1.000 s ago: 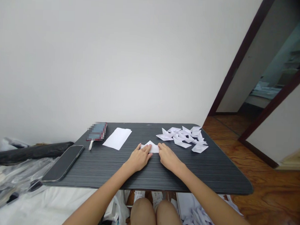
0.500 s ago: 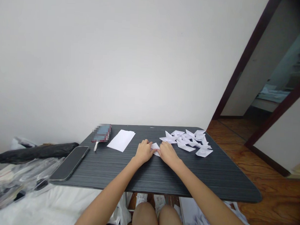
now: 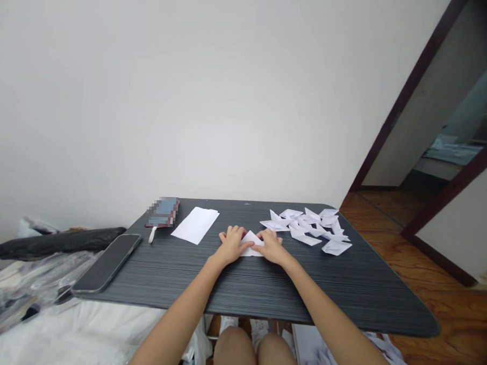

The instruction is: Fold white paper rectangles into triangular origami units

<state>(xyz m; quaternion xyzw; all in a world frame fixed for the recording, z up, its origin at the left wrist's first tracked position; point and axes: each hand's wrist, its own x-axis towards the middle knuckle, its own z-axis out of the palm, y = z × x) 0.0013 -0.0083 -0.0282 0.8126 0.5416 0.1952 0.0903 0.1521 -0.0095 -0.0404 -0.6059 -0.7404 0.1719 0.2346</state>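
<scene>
- Since half a second ago, the hands have opened out a little: more of the folded paper [image 3: 252, 252] shows between them, and the right thumb now lies across it toward the left thumb.
- With twelve o'clock toward the wall [image 3: 247, 96], the folded paper sits at the dial's centre, over the table [image 3: 239, 290], its peak pointing to twelve. Whether it rests flat or is slightly raised, I cannot tell.
- The left hand [image 3: 230, 247], at nine o'clock, pinches the paper's left side, thumb over the near face, the other fingers bent and partly fanned.
- The right hand [image 3: 272, 247], at three o'clock, pinches the right side in the same manner, thumb tip near the other thumb.
- Around two o'clock lies a cluster of folded paper boats [image 3: 304, 224], overlapping, near the right hand.
- Around ten o'clock, plain white sheets [image 3: 195, 225] lie stacked; past them is a pixelated, red-edged object [image 3: 164, 212].
- Between eight and nine, a dark phone [image 3: 106, 263] lies at the table's left edge.
</scene>
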